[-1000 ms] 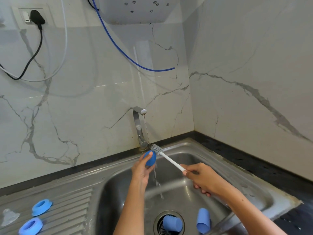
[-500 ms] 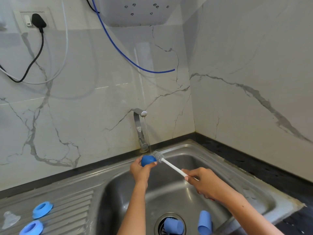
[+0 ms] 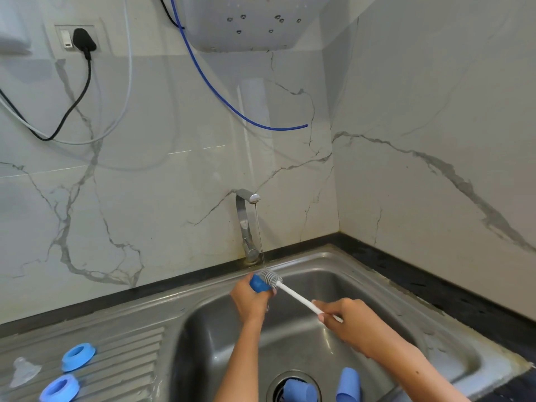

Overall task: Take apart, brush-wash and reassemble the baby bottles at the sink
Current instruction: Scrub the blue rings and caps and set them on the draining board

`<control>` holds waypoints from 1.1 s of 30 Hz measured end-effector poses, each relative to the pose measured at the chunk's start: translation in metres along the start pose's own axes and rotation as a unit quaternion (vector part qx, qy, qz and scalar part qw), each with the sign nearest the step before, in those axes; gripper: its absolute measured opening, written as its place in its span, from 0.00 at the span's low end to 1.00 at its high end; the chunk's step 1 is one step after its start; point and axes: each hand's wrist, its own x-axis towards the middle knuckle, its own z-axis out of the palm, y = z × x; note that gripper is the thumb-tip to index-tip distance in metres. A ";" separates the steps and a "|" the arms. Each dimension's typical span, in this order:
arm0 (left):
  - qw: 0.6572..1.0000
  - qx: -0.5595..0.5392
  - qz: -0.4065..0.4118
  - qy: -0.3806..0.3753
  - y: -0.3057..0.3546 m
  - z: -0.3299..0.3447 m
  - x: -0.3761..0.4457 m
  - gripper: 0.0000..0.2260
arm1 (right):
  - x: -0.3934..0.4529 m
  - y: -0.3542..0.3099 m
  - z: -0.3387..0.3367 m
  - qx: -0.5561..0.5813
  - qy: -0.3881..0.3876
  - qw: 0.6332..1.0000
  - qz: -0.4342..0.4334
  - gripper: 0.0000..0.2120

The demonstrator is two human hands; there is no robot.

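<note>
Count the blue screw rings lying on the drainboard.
2. One blue ring lies farther back on the ridged drainboard; the other blue ring lies nearer, at the bottom left. More may lie outside the frame.

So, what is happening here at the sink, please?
A person is washing baby bottle parts. The left hand grips a small blue part under the thin stream from the tap, while the right hand holds the white-handled brush with its bristles against that part. Two blue bottle pieces lie in the sink by the drain. Two blue rings and a clear teat wait on the drainboard.
</note>
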 end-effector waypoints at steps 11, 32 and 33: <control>0.993 -0.089 -0.074 -0.003 -0.003 0.012 0.003 0.16 | 0.027 0.007 0.010 0.042 0.064 0.996 0.037 0.18; 0.905 -0.300 -0.294 -0.062 -0.019 0.008 0.036 0.21 | 0.017 0.009 0.006 0.034 -0.023 0.999 -0.001 0.12; 0.895 -0.333 -0.292 -0.056 -0.018 0.006 0.038 0.20 | 0.017 0.007 0.006 0.059 -0.032 0.998 0.002 0.10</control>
